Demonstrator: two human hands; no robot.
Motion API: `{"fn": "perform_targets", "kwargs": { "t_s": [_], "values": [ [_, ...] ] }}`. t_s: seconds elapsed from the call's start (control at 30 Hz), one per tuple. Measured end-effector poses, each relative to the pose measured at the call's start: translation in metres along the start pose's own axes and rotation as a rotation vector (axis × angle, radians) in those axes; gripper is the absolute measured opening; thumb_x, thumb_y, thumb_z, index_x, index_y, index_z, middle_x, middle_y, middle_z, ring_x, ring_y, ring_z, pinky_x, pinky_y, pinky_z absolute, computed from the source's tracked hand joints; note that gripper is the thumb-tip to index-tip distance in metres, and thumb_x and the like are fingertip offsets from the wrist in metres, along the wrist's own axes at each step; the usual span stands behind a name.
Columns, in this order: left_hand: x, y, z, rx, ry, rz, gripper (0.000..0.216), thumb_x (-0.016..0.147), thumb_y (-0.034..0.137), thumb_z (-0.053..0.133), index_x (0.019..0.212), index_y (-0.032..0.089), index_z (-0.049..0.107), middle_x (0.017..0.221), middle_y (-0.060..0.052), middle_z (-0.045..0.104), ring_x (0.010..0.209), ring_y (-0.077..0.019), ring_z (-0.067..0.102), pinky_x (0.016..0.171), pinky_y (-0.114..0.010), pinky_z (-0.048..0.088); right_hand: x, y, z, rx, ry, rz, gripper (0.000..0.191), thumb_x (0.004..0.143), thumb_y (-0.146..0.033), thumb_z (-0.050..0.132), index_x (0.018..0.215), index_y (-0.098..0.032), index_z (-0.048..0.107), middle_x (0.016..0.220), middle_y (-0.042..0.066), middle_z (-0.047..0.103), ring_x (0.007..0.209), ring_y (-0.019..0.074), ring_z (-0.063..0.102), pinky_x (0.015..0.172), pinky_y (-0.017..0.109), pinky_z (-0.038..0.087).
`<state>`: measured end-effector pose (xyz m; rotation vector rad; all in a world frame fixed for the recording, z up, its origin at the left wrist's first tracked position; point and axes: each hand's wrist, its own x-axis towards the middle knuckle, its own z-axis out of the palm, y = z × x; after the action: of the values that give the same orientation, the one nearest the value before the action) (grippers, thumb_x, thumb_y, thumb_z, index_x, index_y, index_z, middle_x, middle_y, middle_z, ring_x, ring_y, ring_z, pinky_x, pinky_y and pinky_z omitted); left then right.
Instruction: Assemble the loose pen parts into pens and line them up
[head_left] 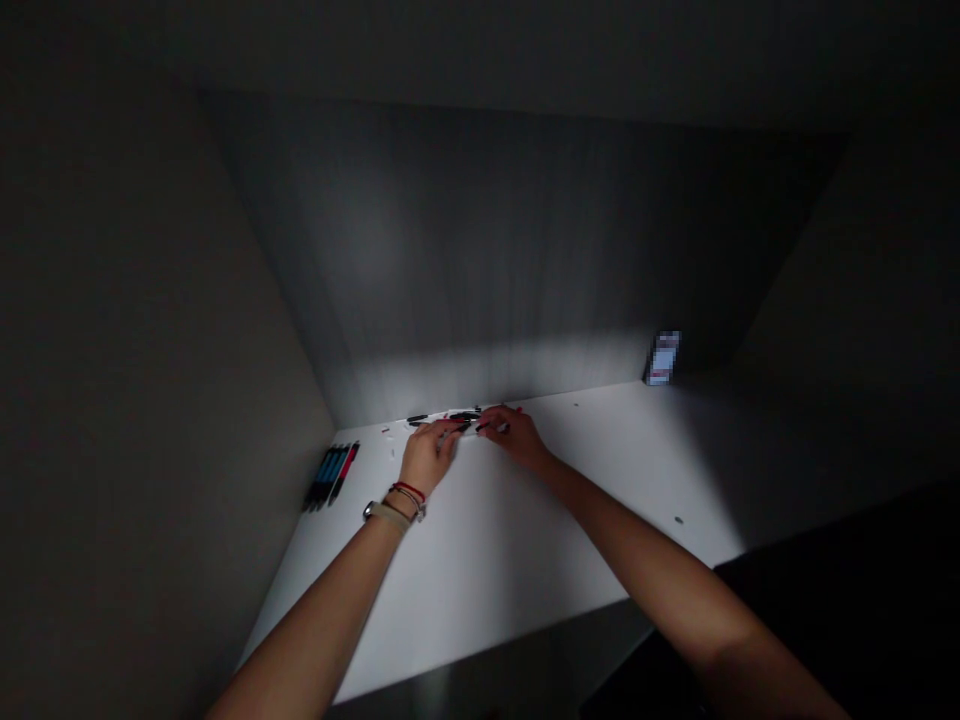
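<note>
My left hand [429, 452], with bracelets and a watch at the wrist, is closed on a red and black pen part [451, 424] near the back of the white table. Facing it, my right hand [514, 434] pinches a small dark pen piece [482, 428]. The two pieces point towards each other with a small gap between them. Behind the fingers lie several loose black pen parts [417, 418], partly hidden by my hands. Assembled pens [326, 475], blue and black plus one red and black, lie in a row at the left edge.
The white table [465, 570] meets a grey back panel [465, 250], with a dark side wall [150, 400] at left. A phone [664, 358] with a lit screen leans at the back right. One small dark spot [679, 520] shows on the right of the tabletop.
</note>
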<state>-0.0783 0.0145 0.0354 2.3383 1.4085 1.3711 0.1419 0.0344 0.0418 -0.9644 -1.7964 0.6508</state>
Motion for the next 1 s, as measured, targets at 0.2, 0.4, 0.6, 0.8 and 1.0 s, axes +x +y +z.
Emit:
{"fn": "perform_targets", "kwargs": {
  "t_s": [0.2, 0.4, 0.6, 0.8, 1.0],
  "values": [
    [0.018, -0.04, -0.018, -0.421, 0.443, -0.409, 0.03, 0.093, 0.042, 0.057, 0.103, 0.016, 0.066, 0.097, -0.009, 0.076, 0.078, -0.0161, 0.069, 0.069, -0.027, 0.054, 0.003, 0.008, -0.011, -0.095, 0.089, 0.016, 0.02, 0.091, -0.034, 0.06, 0.097, -0.018, 0.069, 0.083, 0.006, 0.074, 0.071, 0.015, 0.065, 0.067, 0.024, 0.048],
    [0.019, -0.071, -0.026, -0.73, 0.666, -0.694, 0.018, 0.084, 0.031, 0.067, 0.093, 0.017, 0.061, 0.088, -0.003, 0.071, 0.065, -0.009, 0.064, 0.059, -0.02, 0.051, 0.005, 0.018, -0.014, -0.169, 0.067, -0.005, 0.021, 0.09, -0.033, 0.06, 0.09, -0.017, 0.073, 0.07, 0.003, 0.068, 0.063, 0.0133, 0.054, 0.06, 0.022, 0.039],
    [0.019, -0.059, -0.024, -0.824, 0.572, -0.698, 0.03, 0.074, 0.015, 0.073, 0.101, 0.018, 0.06, 0.078, 0.002, 0.066, 0.068, -0.0117, 0.067, 0.065, -0.024, 0.054, 0.004, 0.016, -0.011, -0.179, 0.019, -0.007, 0.021, 0.089, -0.028, 0.06, 0.089, -0.016, 0.077, 0.066, 0.001, 0.066, 0.061, 0.0125, 0.052, 0.06, 0.023, 0.035],
    [0.022, -0.055, -0.022, -0.799, 0.456, -0.671, 0.036, 0.074, 0.026, 0.072, 0.108, 0.017, 0.065, 0.085, -0.001, 0.067, 0.069, -0.0121, 0.064, 0.067, -0.026, 0.052, 0.004, 0.016, -0.012, -0.164, 0.0, 0.003, 0.024, 0.091, -0.029, 0.058, 0.092, -0.016, 0.078, 0.069, 0.003, 0.068, 0.063, 0.0134, 0.054, 0.062, 0.024, 0.037],
    [0.016, -0.062, -0.022, -0.467, 0.41, -0.458, 0.021, 0.075, 0.033, 0.072, 0.086, 0.019, 0.061, 0.072, 0.001, 0.061, 0.07, -0.0149, 0.061, 0.07, -0.027, 0.048, 0.004, 0.021, -0.014, -0.196, 0.027, 0.046, 0.021, 0.089, -0.025, 0.059, 0.093, -0.018, 0.078, 0.077, 0.004, 0.073, 0.069, 0.0142, 0.059, 0.067, 0.024, 0.042]
  ]
}}
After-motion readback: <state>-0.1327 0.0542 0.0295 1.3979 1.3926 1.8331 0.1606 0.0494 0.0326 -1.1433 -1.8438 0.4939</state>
